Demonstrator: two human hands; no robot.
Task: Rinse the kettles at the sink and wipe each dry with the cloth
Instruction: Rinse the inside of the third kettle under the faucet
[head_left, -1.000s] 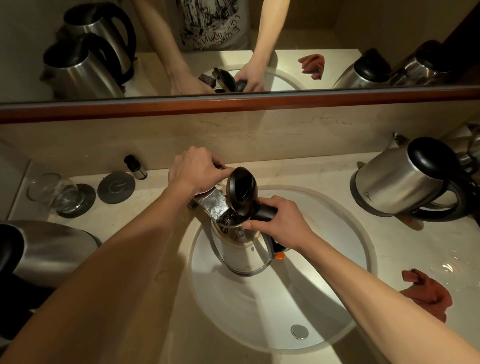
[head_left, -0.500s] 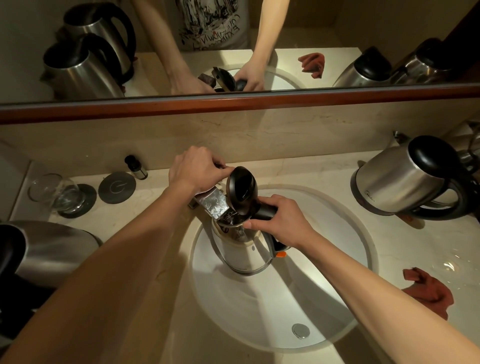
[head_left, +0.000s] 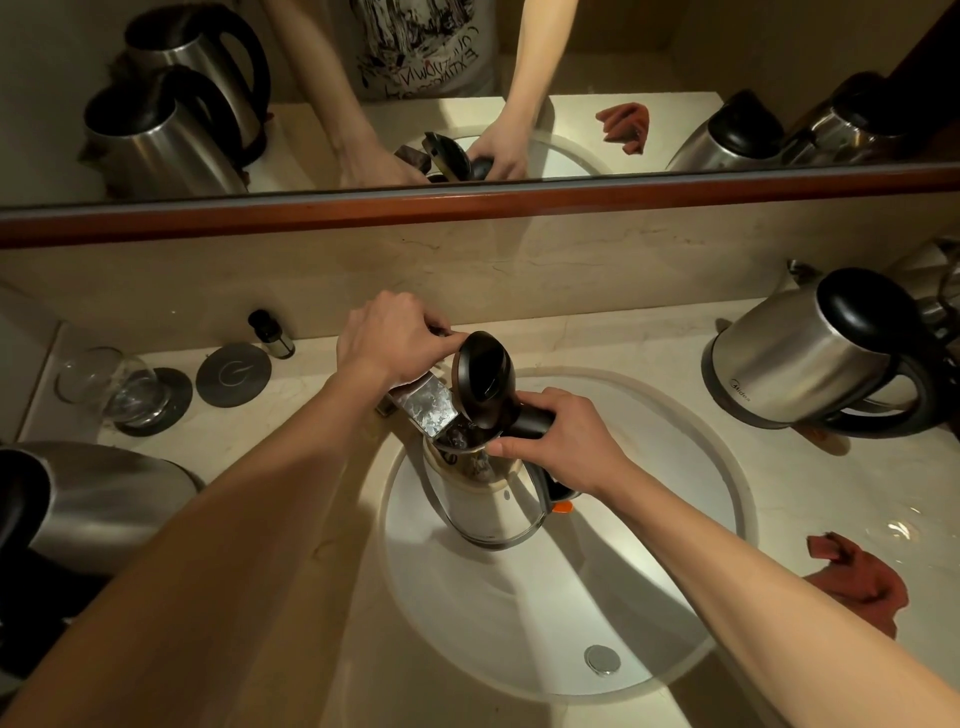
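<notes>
A steel kettle (head_left: 485, 512) hangs over the white sink basin (head_left: 530, 613), its black lid (head_left: 483, 382) flipped up. My right hand (head_left: 563, 441) grips its black handle. The kettle's mouth sits under the chrome tap spout (head_left: 428, 410), and water shows inside. My left hand (head_left: 389, 343) grips the tap lever behind the spout. A rust-red cloth (head_left: 857, 579) lies crumpled on the counter to the right of the basin.
A second steel kettle (head_left: 810, 358) stands at the back right, another (head_left: 88, 499) at the left edge. A glass (head_left: 111, 387) on a coaster, a round dark coaster (head_left: 234, 374) and a small bottle (head_left: 270, 335) sit back left. The mirror runs above the wooden ledge (head_left: 467, 208).
Almost nothing has moved. Both hands keep their holds and the kettle stays under the spout.
</notes>
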